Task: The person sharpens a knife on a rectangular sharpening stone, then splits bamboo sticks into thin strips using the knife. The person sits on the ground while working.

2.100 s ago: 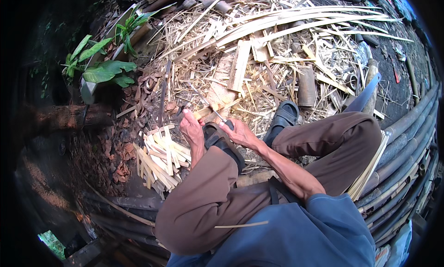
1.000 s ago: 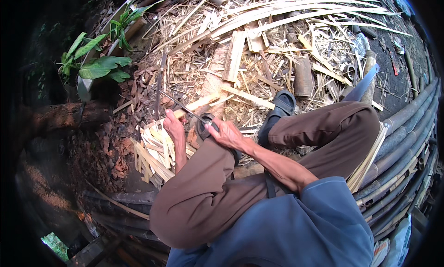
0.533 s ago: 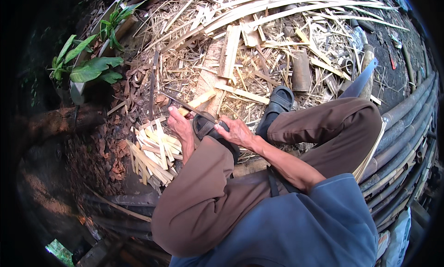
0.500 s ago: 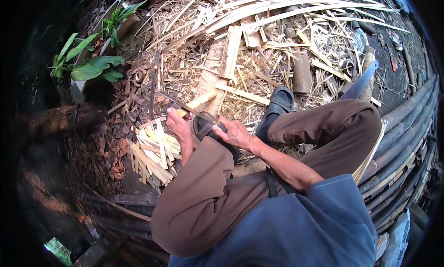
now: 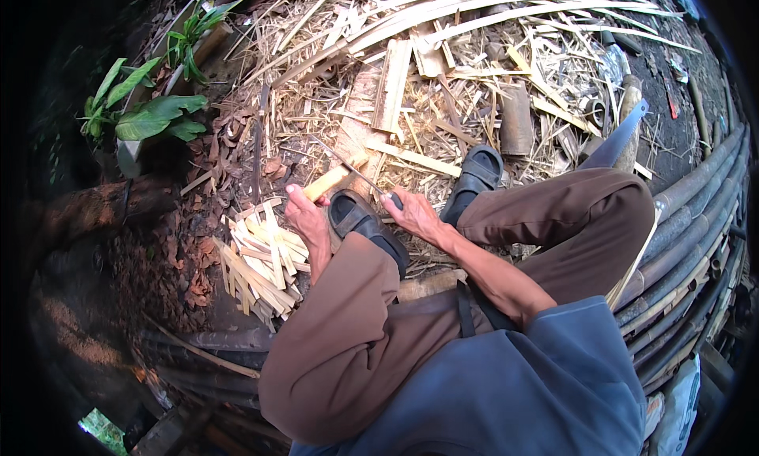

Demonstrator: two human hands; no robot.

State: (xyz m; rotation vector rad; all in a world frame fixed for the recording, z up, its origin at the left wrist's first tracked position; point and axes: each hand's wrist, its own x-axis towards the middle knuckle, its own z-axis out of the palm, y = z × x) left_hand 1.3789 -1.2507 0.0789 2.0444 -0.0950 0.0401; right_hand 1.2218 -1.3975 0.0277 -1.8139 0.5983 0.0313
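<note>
The left hand (image 5: 304, 215) was clamped on a pale bamboo piece (image 5: 330, 182) just past the near sandal (image 5: 365, 225), while the right hand (image 5: 413, 213), fingers wrapped tight round the handle, laid a knife (image 5: 357, 171) across it, with a pile of sticks (image 5: 261, 262) to the left.

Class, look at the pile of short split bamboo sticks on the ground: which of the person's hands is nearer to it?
Left. The left hand, holding a bamboo piece, sits just above the pile of sticks. The right hand, gripping a knife, is farther off, beyond the sandal.
</note>
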